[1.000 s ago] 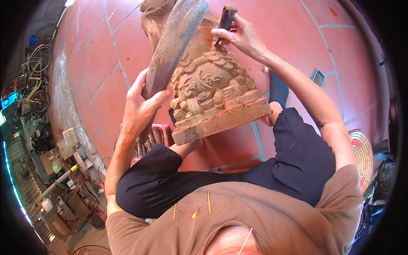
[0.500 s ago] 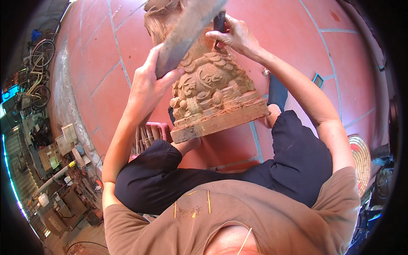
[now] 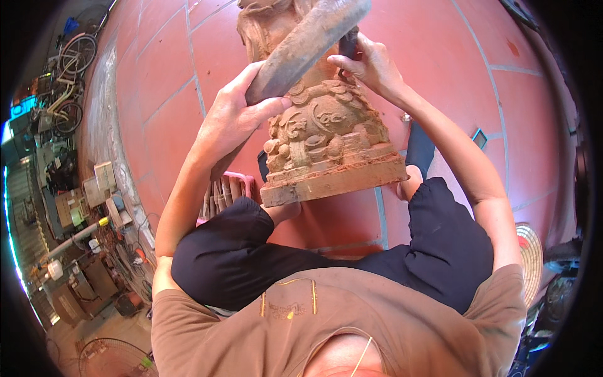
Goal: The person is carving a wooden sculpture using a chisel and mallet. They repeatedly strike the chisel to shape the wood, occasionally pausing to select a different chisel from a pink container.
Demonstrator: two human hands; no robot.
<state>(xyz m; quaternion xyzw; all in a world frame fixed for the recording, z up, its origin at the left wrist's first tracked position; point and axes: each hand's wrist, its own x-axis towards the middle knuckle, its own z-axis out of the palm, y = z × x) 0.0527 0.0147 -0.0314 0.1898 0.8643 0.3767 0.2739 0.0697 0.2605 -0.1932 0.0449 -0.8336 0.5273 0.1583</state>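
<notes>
Head view: my left hand (image 3: 235, 119) clamped round a long grey-brown wooden club (image 3: 308, 53); my right hand (image 3: 379, 70), apart from it, grips a short dark tool (image 3: 348, 43) against the brown carved wooden statue (image 3: 330, 129), slab base between my feet.

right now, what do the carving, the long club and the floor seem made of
Carving: likely unvarnished wood, matte brown with rough-cut base edges. 
Long club: probably bare wood, dull grey-brown and worn. 
Floor: reddish tiles, perhaps fired clay, smooth with faint sheen, pale joint lines.
</notes>
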